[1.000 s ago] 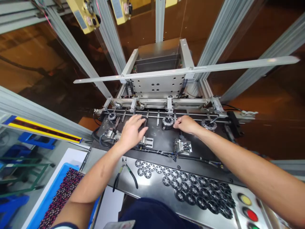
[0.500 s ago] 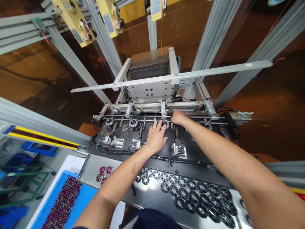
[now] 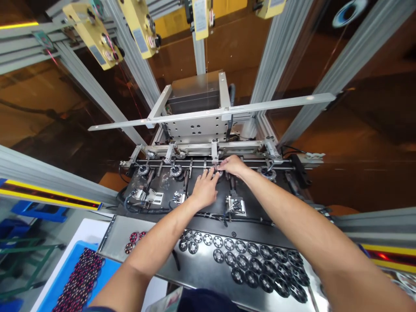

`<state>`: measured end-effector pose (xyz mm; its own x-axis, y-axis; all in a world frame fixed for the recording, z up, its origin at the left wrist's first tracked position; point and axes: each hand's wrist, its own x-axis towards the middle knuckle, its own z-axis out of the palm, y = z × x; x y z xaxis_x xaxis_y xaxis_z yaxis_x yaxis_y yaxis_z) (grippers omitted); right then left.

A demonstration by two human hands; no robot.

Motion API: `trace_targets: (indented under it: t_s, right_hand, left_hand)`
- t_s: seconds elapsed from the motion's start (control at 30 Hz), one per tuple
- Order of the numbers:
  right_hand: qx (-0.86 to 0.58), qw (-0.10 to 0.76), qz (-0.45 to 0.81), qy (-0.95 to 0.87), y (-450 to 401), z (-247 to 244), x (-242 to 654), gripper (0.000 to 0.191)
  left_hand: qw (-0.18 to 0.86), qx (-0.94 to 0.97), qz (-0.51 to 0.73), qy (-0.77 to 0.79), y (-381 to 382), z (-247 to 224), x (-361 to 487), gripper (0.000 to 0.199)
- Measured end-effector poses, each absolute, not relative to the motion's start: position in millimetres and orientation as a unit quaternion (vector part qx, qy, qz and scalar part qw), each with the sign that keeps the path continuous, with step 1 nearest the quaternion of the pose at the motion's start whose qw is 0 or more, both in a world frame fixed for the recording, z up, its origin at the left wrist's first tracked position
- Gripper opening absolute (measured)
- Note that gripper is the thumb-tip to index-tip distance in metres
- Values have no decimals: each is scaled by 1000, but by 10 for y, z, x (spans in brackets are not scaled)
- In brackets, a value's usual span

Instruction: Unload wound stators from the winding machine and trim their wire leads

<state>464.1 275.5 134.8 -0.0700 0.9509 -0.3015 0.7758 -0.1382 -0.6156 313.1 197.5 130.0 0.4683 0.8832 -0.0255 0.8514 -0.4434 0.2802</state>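
My left hand (image 3: pixel 205 188) reaches to the third work station with its fingers stretched out, tips at the near side of a round stator core (image 3: pixel 219 174) that they partly hide. My right hand (image 3: pixel 232 165) comes in from the right at the same core, thumb and fingertips pinched together. Whatever is in that pinch is too small to make out. Similar cores sit on the other stations: one at the far left (image 3: pixel 143 170), another second from left (image 3: pixel 176 171), and one to the right (image 3: pixel 267 173).
Rows of black stator cores (image 3: pixel 255 265) lie on the metal shelf (image 3: pixel 201 271) in front. Several red-wound cores (image 3: pixel 134 237) are at its left. A blue tray (image 3: pixel 108 271) holds many more. A long metal bar (image 3: pixel 276 100) crosses above, below yellow wire tensioners (image 3: pixel 138 30).
My right hand has moved left from beside the third station to the core, meeting my left fingertips. My left hand stays by the core. The camera view has shifted slightly.
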Motion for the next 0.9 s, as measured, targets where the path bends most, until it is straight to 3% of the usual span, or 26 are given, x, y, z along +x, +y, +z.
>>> trace_targets:
  t_s: [0.13, 0.27, 0.37, 0.57, 0.9]
  right_hand:
    - [-687, 140, 275, -657, 2346, 1624, 5136, 21]
    - [-755, 101, 198, -617, 2041, 1775, 5920, 19]
    - [-776, 69, 187, -598, 2082, 1703, 6217, 12]
    - [-741, 47, 268, -614, 2287, 1440, 6172, 22]
    - [-776, 59, 273, -566, 2679, 1280, 6315, 28]
  left_hand:
    - [137, 864, 101, 474, 1939, 1503, 3098, 55]
    - [163, 897, 118, 394, 2099, 1621, 3450, 43]
    - [179, 919, 87, 340, 2281, 1567, 3878, 51]
    - [167, 943, 24, 287, 2428, 1356, 4293, 72]
    - [123, 956, -4, 267, 2429, 1257, 4321, 75]
